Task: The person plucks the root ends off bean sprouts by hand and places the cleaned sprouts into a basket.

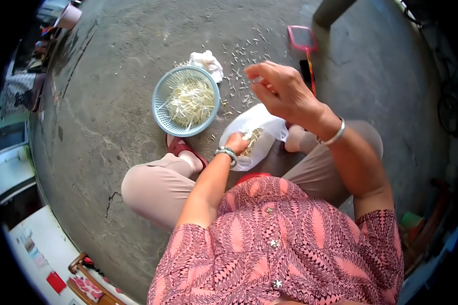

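My left hand (236, 143) is down in a white plastic bag (262, 127) of bean sprouts on the floor, fingers closed on a few sprouts. My right hand (280, 89) is raised above the bag, fingers pinched on a small sprout piece near its tips. A light blue round basket (160, 109) holding a pile of pale sprouts stands on the concrete floor to the left of the bag. Small trimmed bits (239, 56) lie scattered on the floor beyond the bag.
A crumpled white cloth (207, 62) lies just behind the basket. A pink fly swatter (304, 43) lies at the far right of the scattered bits. My knees and red sandals (180, 146) flank the bag. Furniture lines the left edge.
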